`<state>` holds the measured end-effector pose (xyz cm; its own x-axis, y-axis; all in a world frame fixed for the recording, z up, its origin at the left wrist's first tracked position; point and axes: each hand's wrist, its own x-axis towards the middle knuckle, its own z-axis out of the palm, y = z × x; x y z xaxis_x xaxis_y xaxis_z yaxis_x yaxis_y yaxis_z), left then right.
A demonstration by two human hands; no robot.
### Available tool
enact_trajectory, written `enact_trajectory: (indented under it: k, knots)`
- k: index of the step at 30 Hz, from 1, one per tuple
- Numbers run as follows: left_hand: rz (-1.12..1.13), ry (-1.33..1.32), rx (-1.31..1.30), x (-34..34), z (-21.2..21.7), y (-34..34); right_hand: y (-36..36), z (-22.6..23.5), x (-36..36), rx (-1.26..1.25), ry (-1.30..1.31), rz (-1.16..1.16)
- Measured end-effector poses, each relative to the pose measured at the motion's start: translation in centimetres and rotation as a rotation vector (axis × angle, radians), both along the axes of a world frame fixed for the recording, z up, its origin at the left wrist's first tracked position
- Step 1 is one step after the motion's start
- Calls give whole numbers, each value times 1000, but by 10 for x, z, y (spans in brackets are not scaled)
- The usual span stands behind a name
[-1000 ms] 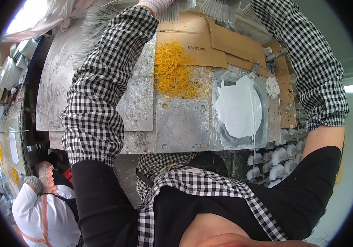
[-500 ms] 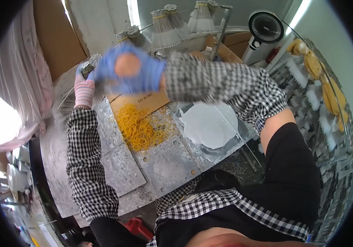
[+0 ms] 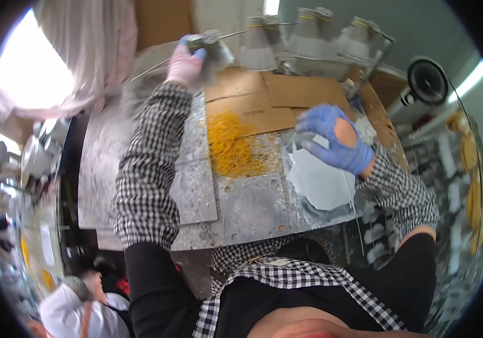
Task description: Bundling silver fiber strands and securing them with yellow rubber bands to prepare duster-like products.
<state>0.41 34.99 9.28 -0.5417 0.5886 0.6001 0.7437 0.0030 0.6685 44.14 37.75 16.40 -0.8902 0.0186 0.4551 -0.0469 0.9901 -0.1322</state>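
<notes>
At the far left of the table my left hand (image 3: 185, 65), in a pink-and-white glove with blue fingertips, is closed round a grey-topped bundle of thin strands (image 3: 212, 39). The bundle is beside a thin metal rod (image 3: 150, 70); whether it hangs on it I cannot tell. My right hand (image 3: 334, 139), in a blue glove with a hole over its back, is over a flat white patch (image 3: 323, 181) on the table's right. Its fingers are apart and slightly bent, with nothing visible in them. Loose yellow rubber bands (image 3: 231, 147) lie heaped between my arms.
Similar bundles with yellow bands (image 3: 259, 48) line the rod at the back. Brown cardboard (image 3: 303, 91) covers the table's rear. A black-fronted fan (image 3: 427, 81) stands at the right, near wire racks with grey pieces. A person in white (image 3: 78, 310) is at the lower left.
My right hand has left the area beside my left hand and come back right, over the white patch. The whole view has shifted left; my left hand stays at the bundle.
</notes>
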Motion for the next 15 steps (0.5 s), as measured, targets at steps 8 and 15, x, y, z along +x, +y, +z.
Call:
enact_trajectory:
  k: [8,15]
  knots:
    - [36,-84,-102,30,24,-14,-38,-27,-4,-164,-124,59]
    - [135,-142,-218,48,42,-11,-55,-46,-12,-246,-210,66]
